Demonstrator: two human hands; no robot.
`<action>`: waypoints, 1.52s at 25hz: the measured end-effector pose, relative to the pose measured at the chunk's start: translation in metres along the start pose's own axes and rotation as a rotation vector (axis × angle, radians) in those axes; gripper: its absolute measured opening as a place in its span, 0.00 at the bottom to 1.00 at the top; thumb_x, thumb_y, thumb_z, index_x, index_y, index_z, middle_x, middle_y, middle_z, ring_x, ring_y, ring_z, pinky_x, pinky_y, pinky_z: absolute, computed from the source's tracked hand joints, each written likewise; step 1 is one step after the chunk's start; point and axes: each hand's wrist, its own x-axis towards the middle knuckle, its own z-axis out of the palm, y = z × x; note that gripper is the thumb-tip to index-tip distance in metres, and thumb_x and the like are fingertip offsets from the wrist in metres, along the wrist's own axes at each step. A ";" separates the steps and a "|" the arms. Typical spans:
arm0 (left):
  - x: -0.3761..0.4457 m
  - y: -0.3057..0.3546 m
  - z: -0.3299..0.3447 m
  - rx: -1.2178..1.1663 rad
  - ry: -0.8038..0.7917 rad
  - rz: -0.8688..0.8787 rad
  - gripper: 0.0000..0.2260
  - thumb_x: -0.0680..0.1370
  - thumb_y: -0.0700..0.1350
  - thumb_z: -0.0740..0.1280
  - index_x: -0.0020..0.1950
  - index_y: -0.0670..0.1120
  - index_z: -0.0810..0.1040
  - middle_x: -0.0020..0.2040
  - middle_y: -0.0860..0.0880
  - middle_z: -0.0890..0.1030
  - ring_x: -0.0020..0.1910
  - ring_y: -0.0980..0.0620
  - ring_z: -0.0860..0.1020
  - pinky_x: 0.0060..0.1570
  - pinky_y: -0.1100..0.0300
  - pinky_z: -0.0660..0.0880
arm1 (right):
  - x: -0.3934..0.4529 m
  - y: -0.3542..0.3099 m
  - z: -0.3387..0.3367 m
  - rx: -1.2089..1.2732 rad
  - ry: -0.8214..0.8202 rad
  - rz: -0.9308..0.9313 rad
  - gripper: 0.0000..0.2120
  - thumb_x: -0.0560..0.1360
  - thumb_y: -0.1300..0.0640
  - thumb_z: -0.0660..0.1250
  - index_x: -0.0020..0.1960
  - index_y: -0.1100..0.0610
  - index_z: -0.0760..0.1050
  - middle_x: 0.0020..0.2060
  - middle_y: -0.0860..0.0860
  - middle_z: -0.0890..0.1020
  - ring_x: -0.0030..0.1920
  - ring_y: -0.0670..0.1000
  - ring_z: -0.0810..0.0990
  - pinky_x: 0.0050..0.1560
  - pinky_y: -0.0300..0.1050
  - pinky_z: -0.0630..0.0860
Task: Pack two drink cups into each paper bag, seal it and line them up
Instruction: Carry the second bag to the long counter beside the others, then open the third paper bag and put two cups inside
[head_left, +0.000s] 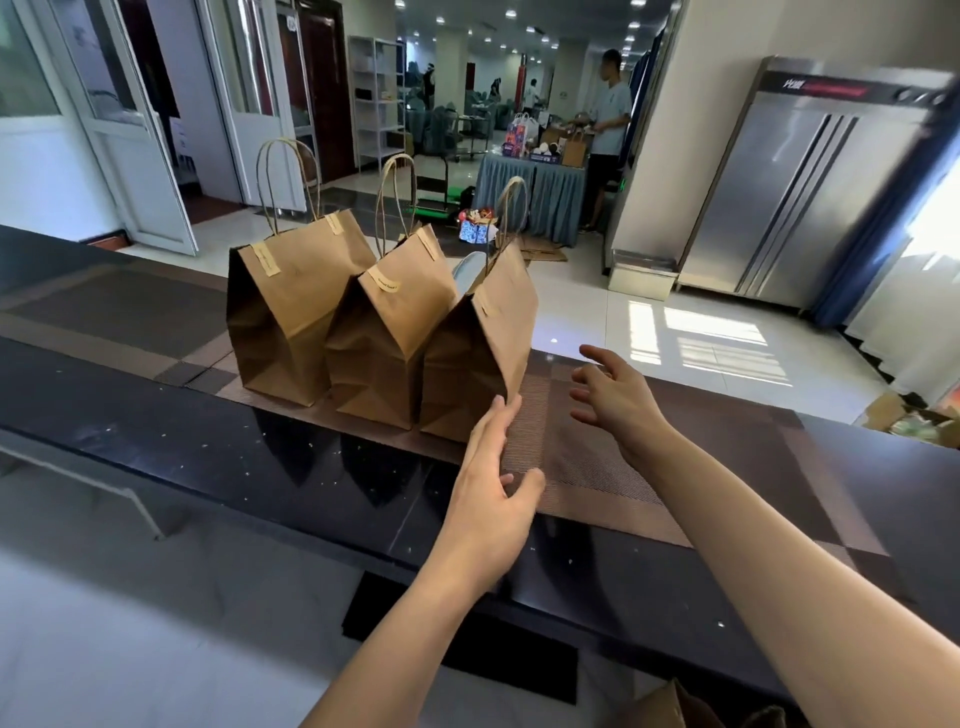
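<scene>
White doors (156, 130) stand open at the far left, above a pale tiled floor (582, 306). A long black counter (322, 483) crosses the view, with brown woven mats (597, 467) laid along it. On the mats 3 bags (384, 327) of brown paper stand upright in a touching row, tops folded and taped, twine handles up; something pale shows at the top of the right one, perhaps a cup lid. The left hand (488, 493) lies flat, fingers straight, its tips touching the lower near corner of the right bag. The right hand (613, 395) hovers just beside that bag, fingers spread and relaxed, grasping nothing. Behind, a skirted table (530, 192) holds more bags, and a person (610, 119) stands by it. A steel cabinet (800, 187) stands against the right wall.
</scene>
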 end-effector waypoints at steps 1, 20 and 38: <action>-0.006 0.003 0.004 0.016 -0.023 -0.001 0.33 0.80 0.41 0.67 0.72 0.75 0.60 0.72 0.79 0.56 0.72 0.71 0.62 0.63 0.65 0.72 | -0.007 0.000 -0.010 -0.010 0.013 0.000 0.19 0.83 0.57 0.60 0.73 0.50 0.71 0.54 0.51 0.80 0.55 0.54 0.82 0.53 0.51 0.84; -0.096 0.006 0.073 0.169 -0.569 0.136 0.24 0.82 0.44 0.64 0.76 0.62 0.65 0.74 0.63 0.68 0.73 0.62 0.65 0.74 0.53 0.65 | -0.224 0.017 -0.165 0.024 0.375 0.077 0.17 0.83 0.55 0.62 0.70 0.47 0.74 0.60 0.53 0.80 0.58 0.51 0.83 0.57 0.52 0.83; -0.118 -0.009 0.070 0.477 -0.894 0.392 0.13 0.81 0.42 0.67 0.64 0.48 0.82 0.72 0.50 0.74 0.78 0.47 0.61 0.78 0.54 0.54 | -0.448 0.085 -0.111 -0.110 0.798 0.141 0.10 0.83 0.56 0.64 0.58 0.45 0.81 0.44 0.43 0.84 0.48 0.44 0.83 0.45 0.37 0.82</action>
